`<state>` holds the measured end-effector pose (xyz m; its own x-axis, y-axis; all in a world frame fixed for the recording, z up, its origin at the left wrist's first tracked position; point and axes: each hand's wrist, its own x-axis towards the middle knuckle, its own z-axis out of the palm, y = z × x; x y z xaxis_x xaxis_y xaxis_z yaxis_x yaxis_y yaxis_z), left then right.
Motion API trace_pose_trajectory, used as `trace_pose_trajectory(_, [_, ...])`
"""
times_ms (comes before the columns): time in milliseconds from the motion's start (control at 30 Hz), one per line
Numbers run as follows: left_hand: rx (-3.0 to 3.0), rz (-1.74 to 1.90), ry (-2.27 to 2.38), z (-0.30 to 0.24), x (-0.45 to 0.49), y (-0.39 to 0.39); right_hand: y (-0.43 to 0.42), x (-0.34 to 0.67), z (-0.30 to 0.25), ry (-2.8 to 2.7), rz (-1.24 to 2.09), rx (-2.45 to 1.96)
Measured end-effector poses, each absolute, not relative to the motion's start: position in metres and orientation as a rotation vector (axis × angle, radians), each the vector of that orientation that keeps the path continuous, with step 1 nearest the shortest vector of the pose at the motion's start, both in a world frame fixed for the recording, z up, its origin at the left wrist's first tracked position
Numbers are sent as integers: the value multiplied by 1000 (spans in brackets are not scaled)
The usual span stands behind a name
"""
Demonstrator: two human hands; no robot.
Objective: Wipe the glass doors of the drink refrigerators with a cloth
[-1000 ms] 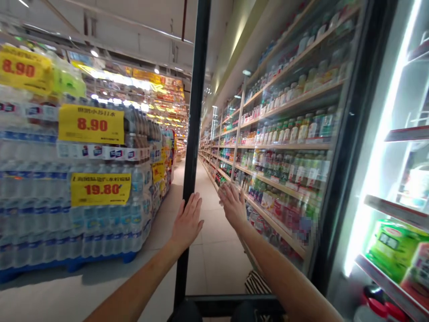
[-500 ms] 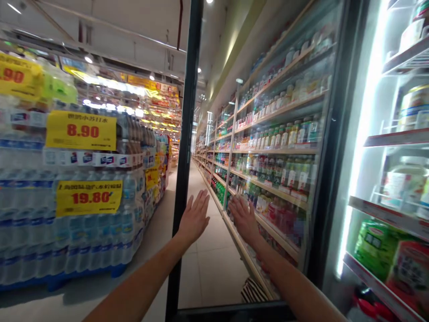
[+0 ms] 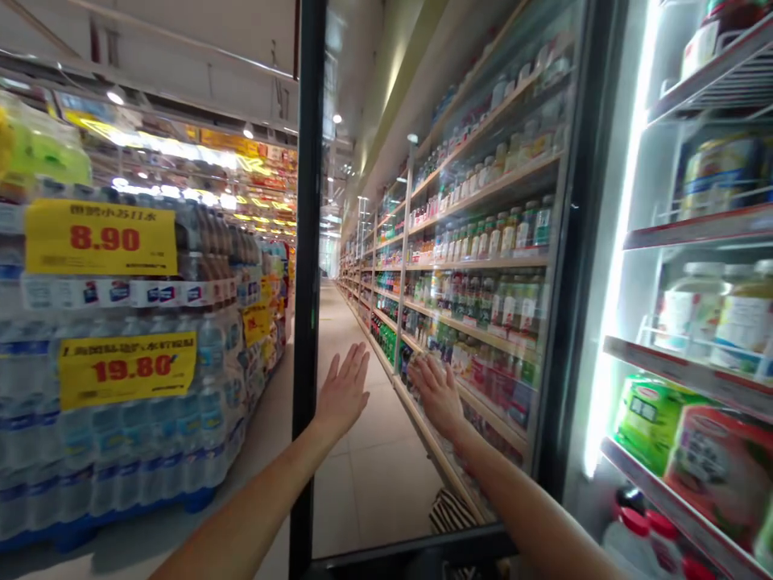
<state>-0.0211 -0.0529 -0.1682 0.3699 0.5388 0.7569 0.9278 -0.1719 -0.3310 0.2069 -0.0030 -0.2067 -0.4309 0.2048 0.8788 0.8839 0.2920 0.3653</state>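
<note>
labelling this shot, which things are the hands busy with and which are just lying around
In use:
left hand, open
right hand, open
black-framed glass door, which both hands face; contact is hard to tell

Just around:
stacked water bottles
yellow 8.90 sign
green packet
red-capped bottles
striped item, low down

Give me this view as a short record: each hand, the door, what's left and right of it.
Left hand: open, before the glass door; contact unclear
Right hand: open, fingers slightly bent; contact unclear
Door: dark-framed, standing open
Left side: stacked bottles, yellow price signs
Right side: lit shelves, green packet
</note>
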Motion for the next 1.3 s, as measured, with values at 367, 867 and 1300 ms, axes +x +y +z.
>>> trace_pose_trajectory(367, [-1817,-683,-1294,-170,-15,-52,3,228,-205,-1694,-1169,-1050])
trace_pose_trajectory(867, [-1848,-680,-1165,-166,4,-44,9,265,-186,-1605,-1080,-1209])
trace_pose_trajectory(1300, [-1831,-653,-1070,-147,33,-33,14,278,-180,-1537,-1045,-1252])
